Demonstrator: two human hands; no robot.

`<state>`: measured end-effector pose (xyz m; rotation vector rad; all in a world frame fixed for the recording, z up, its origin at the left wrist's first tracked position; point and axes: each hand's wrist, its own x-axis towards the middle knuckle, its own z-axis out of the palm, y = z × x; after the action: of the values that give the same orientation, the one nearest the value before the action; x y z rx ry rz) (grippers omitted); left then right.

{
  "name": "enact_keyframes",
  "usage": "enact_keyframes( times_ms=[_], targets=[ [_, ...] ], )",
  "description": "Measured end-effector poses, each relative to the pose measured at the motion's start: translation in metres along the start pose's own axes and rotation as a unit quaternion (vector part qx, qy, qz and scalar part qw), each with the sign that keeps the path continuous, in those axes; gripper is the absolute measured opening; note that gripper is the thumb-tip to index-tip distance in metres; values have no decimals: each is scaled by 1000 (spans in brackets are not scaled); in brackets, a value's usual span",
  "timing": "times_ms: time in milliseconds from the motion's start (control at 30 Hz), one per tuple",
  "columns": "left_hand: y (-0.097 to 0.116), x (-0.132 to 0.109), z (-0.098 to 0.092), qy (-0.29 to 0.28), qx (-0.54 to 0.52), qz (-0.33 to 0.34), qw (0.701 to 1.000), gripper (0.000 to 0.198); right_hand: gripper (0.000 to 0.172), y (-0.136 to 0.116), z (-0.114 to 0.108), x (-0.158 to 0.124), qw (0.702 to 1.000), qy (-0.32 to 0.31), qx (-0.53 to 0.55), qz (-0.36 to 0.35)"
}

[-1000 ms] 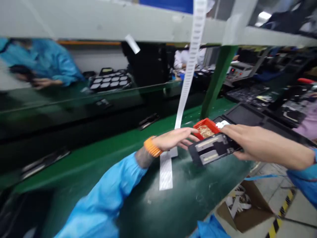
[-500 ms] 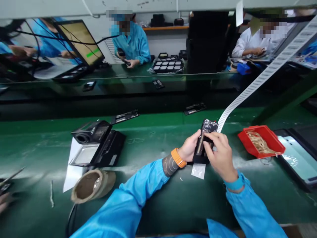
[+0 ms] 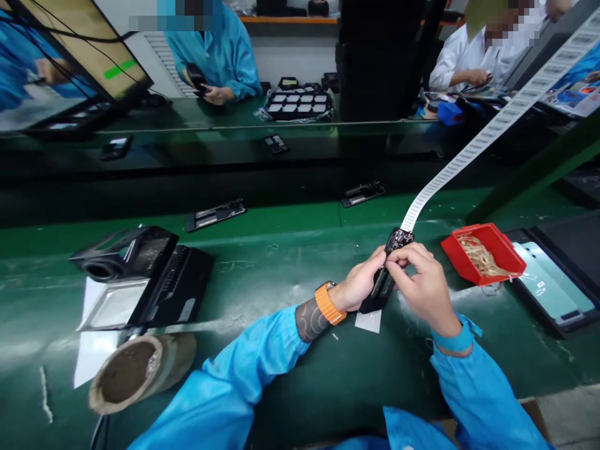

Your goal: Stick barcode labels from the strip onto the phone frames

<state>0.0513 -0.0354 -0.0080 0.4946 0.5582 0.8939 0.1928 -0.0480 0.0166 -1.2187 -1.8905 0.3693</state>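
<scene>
A black phone body with exposed circuit parts stands tilted on its lower end over the green bench mat. My left hand, with an orange wristband, grips its left side. My right hand is closed on its right side, fingertips pinched near the top. A long white label strip hangs down from the upper right and ends just behind the phone. A small white label piece lies on the mat below the phone.
A red tray of tan bits sits right of my hands, beside a black tray with a pale panel. A black device and a brown roll lie at left. Phone bodies rest on the conveyor. People in coats work across it.
My view swung left and down from the red tray to the bench. Both hands brought the phone body in front of me and tipped it more on edge.
</scene>
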Motion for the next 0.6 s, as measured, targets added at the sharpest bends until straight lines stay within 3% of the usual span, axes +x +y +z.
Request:
enact_keyframes(
  times_ms=[167,233,333,400,467,533,600],
  targets=[
    [-4,4,-3,47,-5,-11,999,50,13,-1,9,0,998,-15,-53,-29],
    [-1,6,-5,32,-21,-16,999,53,14,-3,5,-4,997,-43,-36,-46],
    [8,9,-9,-9,-52,-38,998,69,17,1,-19,-10,990,-112,63,-62],
    [14,10,-10,-22,-66,-53,996,76,14,5,-37,-9,991,-81,96,-37],
    [15,10,-11,-22,-63,-60,996,77,9,8,-45,-4,998,-16,55,-13],
    [10,10,-9,-25,-46,-48,997,77,5,7,-38,4,1000,0,0,-22],
    [2,10,-8,-24,-23,-26,999,75,5,4,-23,9,998,-36,-23,-50]
  ],
)
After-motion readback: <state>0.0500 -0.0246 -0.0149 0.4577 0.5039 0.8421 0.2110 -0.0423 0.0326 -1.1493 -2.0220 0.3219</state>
